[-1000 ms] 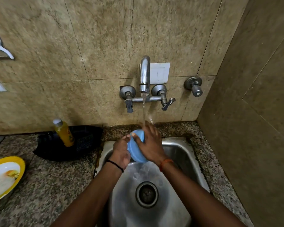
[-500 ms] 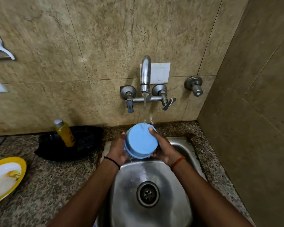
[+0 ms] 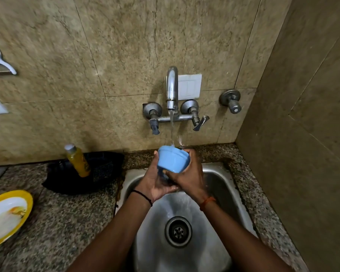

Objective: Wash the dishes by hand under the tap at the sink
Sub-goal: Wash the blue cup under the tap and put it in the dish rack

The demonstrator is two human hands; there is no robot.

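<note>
Head view: no writing can be read on the yellow bottle (image 3: 77,161), which stands at 9 o'clock of the sink (image 3: 224,173) on the speckled worktop (image 3: 67,222), against a dark cloth (image 3: 104,173). A yellow-rimmed plate (image 3: 7,216) lies at the worktop's far 9 o'clock edge. The tap (image 3: 172,89) runs water onto a blue bowl (image 3: 172,161), plain, glossy and tilted, held above the sink's 12 o'clock rim. The left hand (image 3: 155,180) cups it from below, its grip curled round it; the right hand (image 3: 188,174) grasps its side.
</note>
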